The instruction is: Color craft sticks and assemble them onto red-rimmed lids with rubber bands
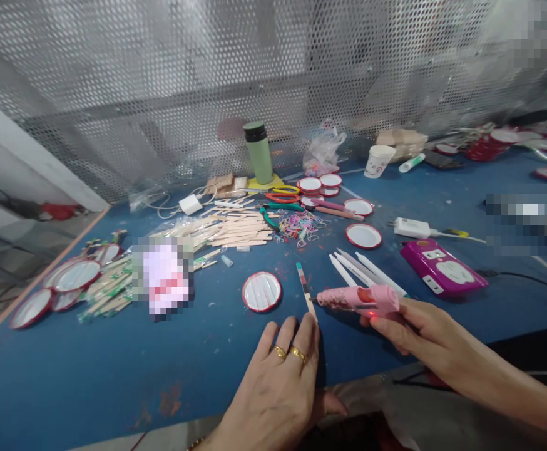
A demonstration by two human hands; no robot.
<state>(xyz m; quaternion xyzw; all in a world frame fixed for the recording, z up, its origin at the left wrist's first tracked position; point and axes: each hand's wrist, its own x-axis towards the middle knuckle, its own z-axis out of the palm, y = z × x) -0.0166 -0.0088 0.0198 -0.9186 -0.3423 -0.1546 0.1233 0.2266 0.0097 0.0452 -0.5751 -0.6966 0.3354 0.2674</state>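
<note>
A pink hot glue gun (pixel 358 299) with a glowing red light is in my right hand (pixel 414 332), fingers wrapped round its handle. Its dark nozzle points left, at or just above a wooden craft stick (pixel 306 290) with coloured bands, teal at the far end. My left hand (pixel 283 376), wearing two gold rings, lies palm down with fingers stretched out; its index fingertip touches the stick's near end. To the left of the stick lies a round white disc (pixel 261 292) with a red rim. Several white pens (pixel 362 269) lie beyond the glue gun.
Plain craft sticks (pixel 243 228), colourful rubber bands (pixel 301 227) and pliers (pixel 268 218) are spread across the middle. A green bottle (pixel 258 153) and a paper cup (pixel 379 161) stand behind. A purple power strip (pixel 442 268) is right; stacked discs (pixel 76 275) and a blurred-out pink-white object (pixel 165 277) are left.
</note>
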